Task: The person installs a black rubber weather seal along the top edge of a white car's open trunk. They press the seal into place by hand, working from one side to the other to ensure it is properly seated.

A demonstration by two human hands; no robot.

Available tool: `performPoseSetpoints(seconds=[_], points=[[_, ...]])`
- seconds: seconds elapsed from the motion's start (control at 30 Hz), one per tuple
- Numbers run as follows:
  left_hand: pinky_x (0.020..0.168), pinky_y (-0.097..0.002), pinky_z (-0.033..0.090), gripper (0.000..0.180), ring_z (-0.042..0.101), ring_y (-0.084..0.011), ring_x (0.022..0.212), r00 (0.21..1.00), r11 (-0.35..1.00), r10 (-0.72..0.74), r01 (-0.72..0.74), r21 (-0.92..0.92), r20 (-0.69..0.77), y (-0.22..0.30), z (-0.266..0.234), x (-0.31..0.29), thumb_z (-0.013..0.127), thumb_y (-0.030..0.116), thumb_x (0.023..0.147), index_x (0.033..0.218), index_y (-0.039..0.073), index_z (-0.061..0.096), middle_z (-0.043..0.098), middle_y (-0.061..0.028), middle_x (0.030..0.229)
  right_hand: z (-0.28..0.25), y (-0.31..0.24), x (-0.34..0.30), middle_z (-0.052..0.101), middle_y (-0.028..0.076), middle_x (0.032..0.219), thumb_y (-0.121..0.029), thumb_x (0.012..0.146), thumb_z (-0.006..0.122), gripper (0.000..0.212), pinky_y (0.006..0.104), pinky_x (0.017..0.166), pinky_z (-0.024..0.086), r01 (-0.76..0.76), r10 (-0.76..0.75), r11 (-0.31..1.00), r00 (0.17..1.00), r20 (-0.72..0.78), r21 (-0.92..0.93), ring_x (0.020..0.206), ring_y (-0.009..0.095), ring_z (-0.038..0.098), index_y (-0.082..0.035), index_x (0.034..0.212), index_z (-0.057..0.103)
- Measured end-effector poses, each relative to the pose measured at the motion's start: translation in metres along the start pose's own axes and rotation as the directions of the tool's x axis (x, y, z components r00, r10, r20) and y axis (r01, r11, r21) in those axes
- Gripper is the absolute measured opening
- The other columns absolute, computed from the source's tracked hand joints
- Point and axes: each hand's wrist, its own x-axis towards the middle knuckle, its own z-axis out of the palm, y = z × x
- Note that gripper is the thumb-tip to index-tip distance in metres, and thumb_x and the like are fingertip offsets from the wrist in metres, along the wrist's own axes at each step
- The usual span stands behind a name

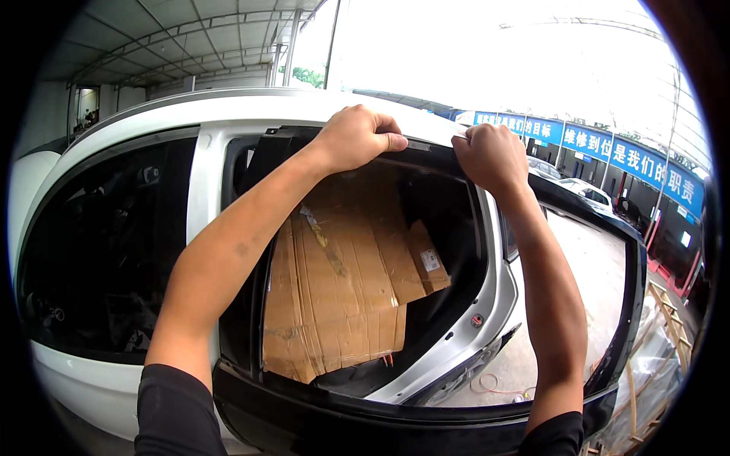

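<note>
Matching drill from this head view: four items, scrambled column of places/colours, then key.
Column 1
1. cardboard
2. lettered banner
3. left hand
4. right hand

Column 2
A. blue, in the right background
B. at the top of the black frame, on the side nearer the parked cars
C. brown, seen through the black frame
D. at the top of the black frame, on the side nearer the white pillar

Pairs: 1-C, 2-A, 3-D, 4-B
</note>
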Motion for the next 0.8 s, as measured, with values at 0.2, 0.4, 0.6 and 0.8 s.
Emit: performPoseSetpoints(seconds=[0.2, 0.4, 0.6, 0.8], points=[[0.064, -0.0344, 0.048, 0.029, 0.062, -0.0255, 0.066, 0.915, 0.963, 0.26, -0.223, 0.151, -0.308, -0.01, 0.024, 0.003, 0.068, 0.028, 0.089, 0.084, -0.001, 0.071, 0.066, -0.0129, 0.073, -0.001, 0.0, 0.001, 0.064, 0.02, 0.064, -0.029, 0.084, 0.056, 0.034, 0.0438, 0.065, 0.054, -0.018, 0.018, 1.0, 1.0, 0.021, 0.006, 0.062, 0.036, 0.066, -0.002, 0.07, 0.072], [0.066, -0.0332, 0.049, 0.033, 0.061, -0.0203, 0.066, 0.964, 0.995, 0.087, -0.07, 0.073, -0.25, -0.014, 0.016, 0.004, 0.065, 0.032, 0.092, 0.087, 0.0, 0.071, 0.067, -0.0095, 0.072, -0.002, -0.004, 0.001, 0.066, 0.021, 0.066, -0.029, 0.083, 0.054, 0.036, 0.0444, 0.067, 0.055, -0.022, 0.021, 0.999, 0.999, 0.048, 0.025, 0.065, 0.037, 0.067, -0.001, 0.071, 0.072], [0.072, -0.0317, 0.05, 0.031, 0.063, -0.0178, 0.076, 0.984, 0.986, 0.165, -0.166, -0.019, -0.064, -0.012, 0.007, -0.001, 0.069, 0.03, 0.087, 0.1, 0.001, 0.072, 0.07, -0.0083, 0.084, -0.003, -0.001, 0.002, 0.066, 0.022, 0.067, -0.032, 0.085, 0.054, 0.038, 0.044, 0.066, 0.055, -0.058, 0.058, 0.998, 0.994, 0.087, -0.003, 0.066, 0.036, 0.068, -0.001, 0.071, 0.072], [0.073, -0.0334, 0.051, 0.029, 0.066, -0.0232, 0.076, 0.969, 0.988, 0.154, -0.147, 0.049, -0.192, -0.003, 0.017, -0.001, 0.069, 0.031, 0.086, 0.091, 0.002, 0.073, 0.07, -0.0116, 0.08, -0.003, -0.003, 0.0, 0.065, 0.021, 0.064, -0.03, 0.085, 0.056, 0.037, 0.0433, 0.064, 0.054, -0.026, 0.026, 1.0, 0.999, 0.02, 0.01, 0.063, 0.036, 0.067, -0.001, 0.07, 0.072]])
